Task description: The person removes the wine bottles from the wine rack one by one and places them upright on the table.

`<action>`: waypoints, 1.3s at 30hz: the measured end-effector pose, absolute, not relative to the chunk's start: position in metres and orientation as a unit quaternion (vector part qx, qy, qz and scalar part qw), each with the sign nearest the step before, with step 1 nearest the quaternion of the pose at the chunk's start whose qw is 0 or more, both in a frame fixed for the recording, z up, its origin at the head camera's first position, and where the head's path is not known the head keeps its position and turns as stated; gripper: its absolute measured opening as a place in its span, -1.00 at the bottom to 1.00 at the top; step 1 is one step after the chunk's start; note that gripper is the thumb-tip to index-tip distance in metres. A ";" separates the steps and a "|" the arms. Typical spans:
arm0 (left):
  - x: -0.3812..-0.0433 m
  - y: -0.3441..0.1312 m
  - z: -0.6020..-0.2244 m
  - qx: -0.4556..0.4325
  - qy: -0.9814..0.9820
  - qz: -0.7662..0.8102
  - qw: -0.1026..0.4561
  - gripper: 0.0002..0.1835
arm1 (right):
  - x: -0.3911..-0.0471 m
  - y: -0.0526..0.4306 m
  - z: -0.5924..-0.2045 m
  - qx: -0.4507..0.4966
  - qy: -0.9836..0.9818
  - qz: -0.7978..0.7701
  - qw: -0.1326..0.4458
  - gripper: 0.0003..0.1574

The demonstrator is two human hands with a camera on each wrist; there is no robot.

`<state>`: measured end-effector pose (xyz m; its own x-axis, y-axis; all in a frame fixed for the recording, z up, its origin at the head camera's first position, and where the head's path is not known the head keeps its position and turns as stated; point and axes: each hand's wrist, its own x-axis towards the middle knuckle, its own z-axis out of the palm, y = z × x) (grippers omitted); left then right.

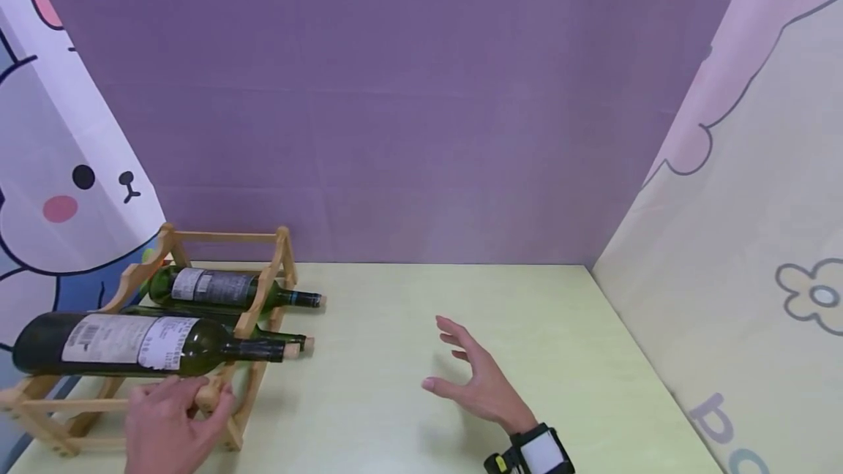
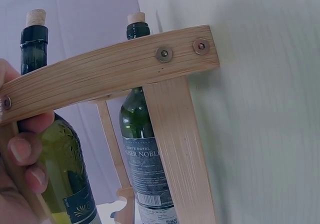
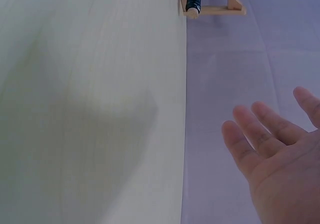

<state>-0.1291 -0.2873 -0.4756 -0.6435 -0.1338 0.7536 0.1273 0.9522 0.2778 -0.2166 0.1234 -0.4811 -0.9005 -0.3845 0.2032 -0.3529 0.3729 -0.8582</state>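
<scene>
My left hand (image 1: 174, 423) grips the near right corner of a wooden wine rack (image 1: 72, 406) at the left of the table. Its fingers curl round the rail in the left wrist view. A dark wine bottle (image 1: 132, 342) with white labels lies across the rack just above that hand, its corked neck toward the right. Behind it are a second green bottle (image 1: 276, 339), mostly hidden, and a third bottle (image 1: 217, 285) at the back. To the right, my right hand (image 1: 484, 386) hovers over the table with fingers apart and nothing in them.
The pale table (image 1: 369, 357) runs back to a purple cloth wall (image 1: 421, 108). Patterned cloths hang along both sides, a cartoon one (image 1: 99, 137) close behind the rack. A strapped device (image 1: 536, 452) sits on the right wrist.
</scene>
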 end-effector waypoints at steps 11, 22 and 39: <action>-0.129 -0.288 -0.477 -0.002 -0.892 -0.154 0.426 -0.77 | -0.225 0.096 -0.481 -0.233 0.831 -0.504 0.032 0.16; -0.128 -0.287 -0.475 0.011 -0.900 -0.157 0.406 -0.77 | -0.236 0.059 -0.476 -0.288 0.828 -0.480 0.027 0.19; -0.130 -0.289 -0.476 0.021 -0.903 -0.154 0.400 -0.75 | -0.240 -0.012 -0.467 -0.354 0.816 -0.456 0.015 0.10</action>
